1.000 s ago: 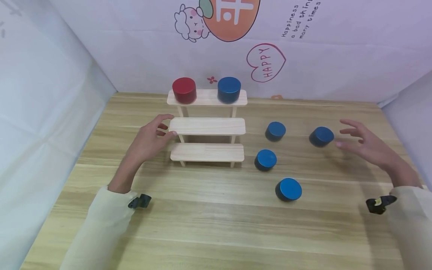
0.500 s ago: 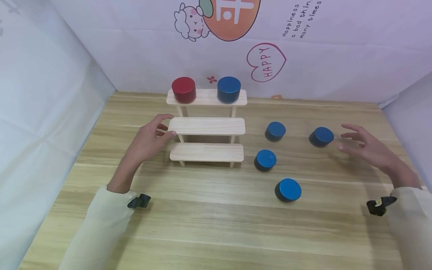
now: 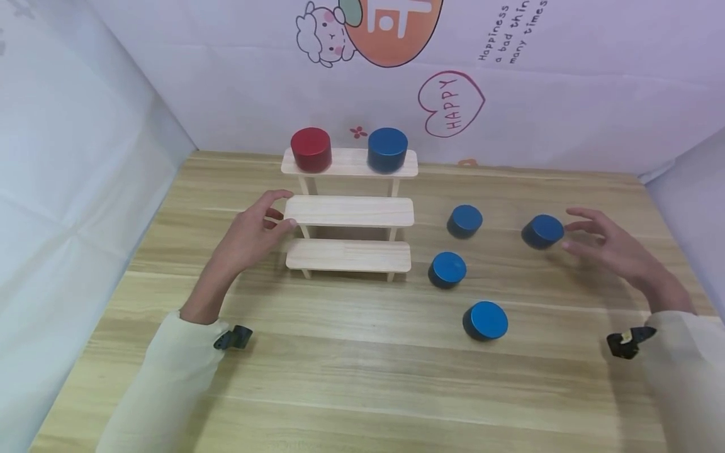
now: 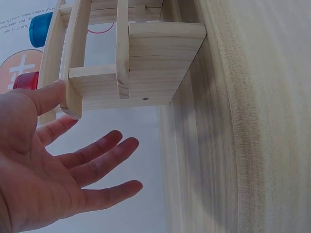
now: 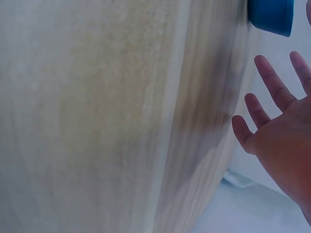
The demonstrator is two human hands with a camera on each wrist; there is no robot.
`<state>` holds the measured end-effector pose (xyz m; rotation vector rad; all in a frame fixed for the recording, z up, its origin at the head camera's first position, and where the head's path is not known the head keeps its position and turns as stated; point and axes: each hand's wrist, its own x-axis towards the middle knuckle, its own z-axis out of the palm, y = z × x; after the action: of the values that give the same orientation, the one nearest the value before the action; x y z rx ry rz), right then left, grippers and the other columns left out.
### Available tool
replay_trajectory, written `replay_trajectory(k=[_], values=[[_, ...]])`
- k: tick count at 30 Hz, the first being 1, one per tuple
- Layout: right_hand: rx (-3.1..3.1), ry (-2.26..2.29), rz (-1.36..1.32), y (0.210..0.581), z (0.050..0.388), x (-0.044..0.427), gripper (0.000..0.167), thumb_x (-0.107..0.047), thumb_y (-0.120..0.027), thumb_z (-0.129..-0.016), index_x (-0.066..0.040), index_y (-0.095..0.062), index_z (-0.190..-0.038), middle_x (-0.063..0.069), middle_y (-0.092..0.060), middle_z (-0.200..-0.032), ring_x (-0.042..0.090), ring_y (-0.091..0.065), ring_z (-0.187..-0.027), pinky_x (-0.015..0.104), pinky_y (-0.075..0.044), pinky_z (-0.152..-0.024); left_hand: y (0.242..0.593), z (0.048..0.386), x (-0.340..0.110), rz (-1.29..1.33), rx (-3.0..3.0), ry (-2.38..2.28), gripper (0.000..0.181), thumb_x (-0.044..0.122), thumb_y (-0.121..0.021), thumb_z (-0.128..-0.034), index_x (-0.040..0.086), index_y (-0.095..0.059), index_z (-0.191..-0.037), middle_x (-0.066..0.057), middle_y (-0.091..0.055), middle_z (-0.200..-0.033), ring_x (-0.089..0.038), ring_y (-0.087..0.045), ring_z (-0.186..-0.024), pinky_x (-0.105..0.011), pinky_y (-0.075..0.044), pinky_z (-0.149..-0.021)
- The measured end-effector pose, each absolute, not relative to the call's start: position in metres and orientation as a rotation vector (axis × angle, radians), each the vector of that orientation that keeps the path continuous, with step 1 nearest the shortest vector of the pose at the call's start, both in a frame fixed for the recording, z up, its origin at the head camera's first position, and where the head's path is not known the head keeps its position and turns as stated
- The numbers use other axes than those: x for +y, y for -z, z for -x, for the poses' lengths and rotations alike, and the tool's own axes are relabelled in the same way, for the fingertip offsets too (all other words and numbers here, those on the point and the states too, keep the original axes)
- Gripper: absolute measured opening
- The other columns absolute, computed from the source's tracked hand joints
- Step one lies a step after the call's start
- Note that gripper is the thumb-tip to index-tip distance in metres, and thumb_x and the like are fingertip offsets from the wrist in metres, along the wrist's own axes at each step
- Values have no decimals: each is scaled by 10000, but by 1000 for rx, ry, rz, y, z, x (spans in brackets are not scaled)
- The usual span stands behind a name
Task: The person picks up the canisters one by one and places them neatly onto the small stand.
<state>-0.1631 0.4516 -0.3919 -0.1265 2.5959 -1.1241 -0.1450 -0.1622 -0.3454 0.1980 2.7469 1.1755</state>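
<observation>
In the head view a three-tier wooden shelf (image 3: 348,211) stands on the table. My left hand (image 3: 249,236) grips the left end of its middle tier between thumb and index finger; in the left wrist view the hand's (image 4: 63,165) other fingers are spread off the wood. A red cylinder (image 3: 311,151) and a blue cylinder (image 3: 387,151) sit on the top tier. At the right, my right hand (image 3: 614,251) is open beside a blue cylinder (image 3: 542,231), its fingertips close to that side. The right wrist view shows the hand (image 5: 282,121) holding nothing, below a blue cylinder (image 5: 271,17).
Between the shelf and my right hand, blue cylinders stand at the back (image 3: 465,221), in the middle (image 3: 447,270) and nearer the front (image 3: 485,321). A printed white cloth (image 3: 544,119) hangs behind the wooden table (image 3: 362,371), with white cloth at both sides.
My right hand shifted slightly away from the rightmost blue cylinder, then came back closer to it. My left hand stays on the middle tier. The head view has shifted slightly.
</observation>
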Motion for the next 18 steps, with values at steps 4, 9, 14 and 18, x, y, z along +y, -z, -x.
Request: replay_trajectory(k=[4, 9, 14, 18], values=[[2588, 1141, 129, 395, 163, 452, 799, -264, -611, -1009, -140, -103, -1613, 317, -335, -1463, 658, -145, -1349, 798, -99, -1005, 347, 145, -162, -202, 2746, -1175, 532, 256, -612, -1012, 179, -403, -1495, -237, -574, -1271, -403, -604, -1128, -561, -480, -915], [2603, 1130, 136, 397, 165, 451, 795, -268, -619, -1006, -122, -123, -1609, 321, -347, -1457, 628, -137, -1374, 774, -74, -1037, 346, 145, -162, -199, 2742, -1186, 535, 253, -610, -1013, 174, -399, -1498, -237, -573, -1269, -403, -603, -1126, -561, -481, -913], [2620, 1090, 128, 398, 168, 447, 809, -300, -638, -991, -122, -144, -1606, 344, -329, -1480, 612, -145, -1382, 781, -84, -1028, 345, 145, -162, -198, 2730, -1200, 544, 253, -613, -1012, 174, -395, -1504, -237, -571, -1271, -403, -602, -1125, -561, -479, -916], [2631, 1051, 114, 398, 170, 442, 831, -331, -658, -975, -132, -155, -1606, 358, -302, -1496, 616, -159, -1376, 807, -122, -986, 346, 145, -162, -200, 2728, -1199, 547, 254, -614, -1013, 177, -391, -1506, -239, -571, -1274, -406, -601, -1129, -564, -474, -923]])
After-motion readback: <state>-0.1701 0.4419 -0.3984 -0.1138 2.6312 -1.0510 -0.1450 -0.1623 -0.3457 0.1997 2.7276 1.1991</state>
